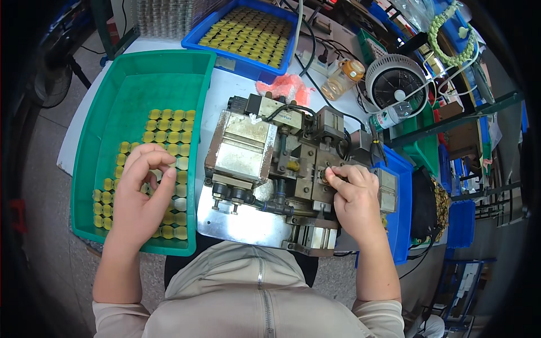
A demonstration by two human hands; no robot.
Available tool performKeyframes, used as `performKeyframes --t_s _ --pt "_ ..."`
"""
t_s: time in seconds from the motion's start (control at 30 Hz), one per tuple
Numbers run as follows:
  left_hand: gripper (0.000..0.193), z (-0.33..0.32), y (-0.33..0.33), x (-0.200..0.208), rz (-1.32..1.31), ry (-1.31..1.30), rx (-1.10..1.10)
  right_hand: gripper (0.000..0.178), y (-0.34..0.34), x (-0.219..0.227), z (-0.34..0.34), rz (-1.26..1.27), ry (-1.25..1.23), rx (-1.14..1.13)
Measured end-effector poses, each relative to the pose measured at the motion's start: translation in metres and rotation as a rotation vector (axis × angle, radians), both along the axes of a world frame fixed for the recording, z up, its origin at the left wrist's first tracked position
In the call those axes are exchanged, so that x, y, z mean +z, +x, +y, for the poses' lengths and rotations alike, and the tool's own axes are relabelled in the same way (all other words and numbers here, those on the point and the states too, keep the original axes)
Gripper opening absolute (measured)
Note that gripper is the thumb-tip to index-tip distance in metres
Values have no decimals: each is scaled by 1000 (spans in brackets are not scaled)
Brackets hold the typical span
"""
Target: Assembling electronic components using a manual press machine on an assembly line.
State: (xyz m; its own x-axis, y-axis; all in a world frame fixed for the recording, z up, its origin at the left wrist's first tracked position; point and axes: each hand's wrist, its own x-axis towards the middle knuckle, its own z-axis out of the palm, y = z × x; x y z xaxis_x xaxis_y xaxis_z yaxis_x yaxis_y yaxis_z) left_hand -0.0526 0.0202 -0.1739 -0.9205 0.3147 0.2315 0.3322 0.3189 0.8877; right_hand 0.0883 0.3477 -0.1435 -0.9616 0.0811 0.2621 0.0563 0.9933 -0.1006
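Note:
Above the green tray (121, 70) at the left hovers my left hand (141, 188), fingers curled, with a small gap between thumb and forefinger and nothing seen in it. Below it, small yellow coil-like parts (169, 127) stand in rows in the tray. At the middle is a metal bench machine (245, 149) with blocks, cylinders and black hoses. My right hand (358, 194) is at the machine's right side, thumb and forefinger closed together against its centre block; what they pinch is hidden. One yellow part (293, 165) sits in the machine, left of my right fingers.
A blue tray (225, 56) full of yellow parts stands behind. Beyond the machine lie a pink cloth (287, 87), an orange-capped bottle (341, 79), a fan (397, 81) and a plastic bottle (389, 116). A blue bin (401, 225) is at the right. Cables cross the table's back.

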Motion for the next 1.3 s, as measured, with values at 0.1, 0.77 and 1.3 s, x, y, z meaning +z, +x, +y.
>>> performKeyframes --t_s 0.1,0.77,1.3 --pt "16 10 3 26 61 18 -129 36 1 -2 3 -2 17 22" --pt "18 36 22 39 119 88 -328 31 -5 0 14 -9 -134 56" --pt "32 66 81 51 -594 576 -542 39 22 39 -57 337 -460 274"
